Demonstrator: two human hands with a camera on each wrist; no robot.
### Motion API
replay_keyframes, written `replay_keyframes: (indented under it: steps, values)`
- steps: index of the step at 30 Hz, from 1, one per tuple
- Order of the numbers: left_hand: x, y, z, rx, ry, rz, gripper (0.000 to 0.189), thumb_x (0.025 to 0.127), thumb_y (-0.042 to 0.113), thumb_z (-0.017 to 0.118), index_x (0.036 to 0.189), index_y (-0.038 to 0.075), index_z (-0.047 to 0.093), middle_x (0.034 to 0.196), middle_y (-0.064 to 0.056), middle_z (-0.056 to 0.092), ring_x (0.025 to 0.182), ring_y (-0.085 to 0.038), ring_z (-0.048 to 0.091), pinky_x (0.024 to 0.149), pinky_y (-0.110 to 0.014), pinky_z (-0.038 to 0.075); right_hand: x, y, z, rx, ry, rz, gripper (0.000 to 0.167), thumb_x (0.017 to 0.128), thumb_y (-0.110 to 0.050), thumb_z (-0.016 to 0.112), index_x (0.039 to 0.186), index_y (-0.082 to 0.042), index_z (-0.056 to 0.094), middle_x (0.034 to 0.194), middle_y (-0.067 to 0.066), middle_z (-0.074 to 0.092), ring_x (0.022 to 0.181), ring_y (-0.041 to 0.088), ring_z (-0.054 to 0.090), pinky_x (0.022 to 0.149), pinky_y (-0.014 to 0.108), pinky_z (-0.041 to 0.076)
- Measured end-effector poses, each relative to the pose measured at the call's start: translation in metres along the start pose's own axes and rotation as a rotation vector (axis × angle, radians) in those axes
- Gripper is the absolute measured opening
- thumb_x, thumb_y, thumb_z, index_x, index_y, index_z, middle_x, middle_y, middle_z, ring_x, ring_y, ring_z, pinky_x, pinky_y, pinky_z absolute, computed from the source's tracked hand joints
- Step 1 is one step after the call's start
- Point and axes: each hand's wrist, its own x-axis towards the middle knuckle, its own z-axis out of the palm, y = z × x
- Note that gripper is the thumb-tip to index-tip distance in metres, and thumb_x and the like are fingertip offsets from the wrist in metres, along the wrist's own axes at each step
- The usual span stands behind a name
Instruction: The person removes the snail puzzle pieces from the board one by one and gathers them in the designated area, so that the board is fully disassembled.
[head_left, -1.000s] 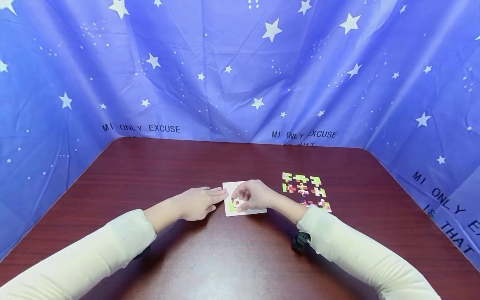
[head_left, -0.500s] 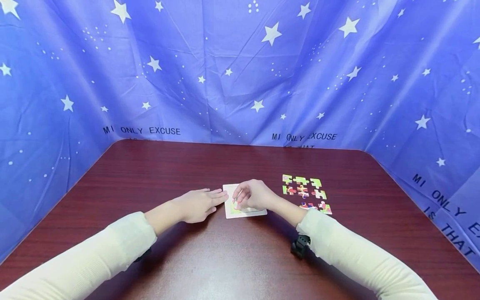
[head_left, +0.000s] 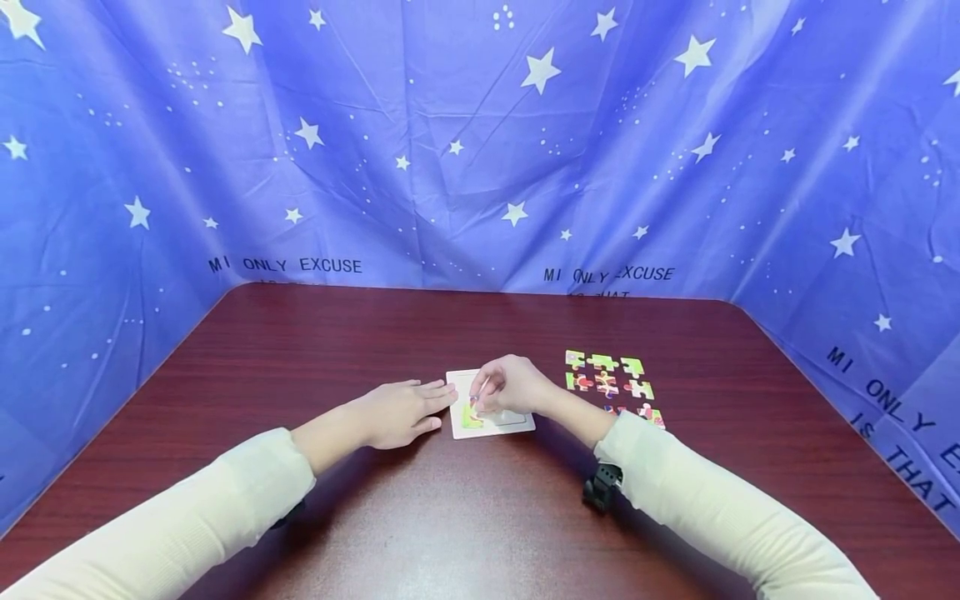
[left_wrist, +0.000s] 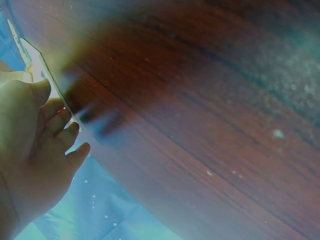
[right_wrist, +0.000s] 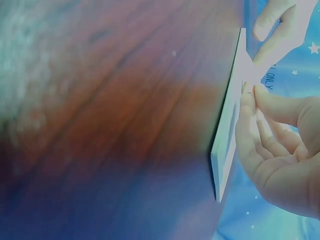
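Note:
A white puzzle board (head_left: pixel 517 427) with a shallow frame lies on the table. My left hand (head_left: pixel 400 413) is flat beside it, fingers straight, fingertips resting on its left edge. Over the board's left half, my right hand (head_left: pixel 516 386) pinches a small jigsaw piece (head_left: pixel 475 402) between thumb and fingertips; little of it shows. Green (head_left: pixel 470 417) printed colour shows in the frame's lower left corner below those fingers. In the right wrist view, the right thumb (right_wrist: pixel 275 106) and forefinger meet close over the board (right_wrist: pixel 225 145). The left wrist view has the left hand (left_wrist: pixel 37 150) alongside the board.
Several loose jigsaw pieces (head_left: pixel 606 382) lie in rows right of the board, partly behind the right forearm. The dark red wooden table (head_left: pixel 360 333) ends at a blue star-patterned curtain (head_left: pixel 450 192). A black wrist strap (head_left: pixel 602 487) sits under the right sleeve.
My right thumb and fingers have drawn together and shifted slightly right; the red-and-green piece beneath them is now more covered and pinched. The left hand stays at the board's edge.

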Motion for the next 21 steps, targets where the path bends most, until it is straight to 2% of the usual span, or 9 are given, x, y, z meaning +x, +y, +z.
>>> replay_keyframes:
  steps: [14,18,21]
  values:
    - [0.001,0.003,-0.004,-0.007,-0.015,-0.011,0.054,0.1,0.034,0.048,0.147,0.01,0.04,0.154,-0.006,0.04,0.145,-0.023,0.034,0.117,-0.047,0.032,-0.008,0.017,-0.014,-0.041,0.012,0.025,0.009,0.075,-0.004,0.078,0.082,-0.005,0.073,0.071,0.007,0.073,0.055,-0.001,0.059,0.054,0.016,0.046]
    - [0.001,0.005,-0.006,-0.017,-0.017,-0.011,0.054,0.099,0.034,0.049,0.146,0.009,0.041,0.154,-0.007,0.04,0.145,-0.024,0.035,0.117,-0.047,0.032,-0.012,0.022,-0.02,-0.024,0.015,0.046,0.009,0.075,-0.004,0.078,0.082,-0.006,0.072,0.07,0.006,0.073,0.056,0.0,0.058,0.054,0.016,0.045]
    - [0.0,0.006,-0.006,-0.026,-0.018,-0.015,0.054,0.099,0.033,0.05,0.146,0.009,0.04,0.154,-0.007,0.039,0.145,-0.024,0.035,0.117,-0.047,0.032,-0.015,0.026,-0.024,0.029,0.011,0.073,0.01,0.075,-0.003,0.077,0.083,-0.003,0.072,0.069,0.006,0.072,0.057,0.001,0.058,0.055,0.018,0.049]
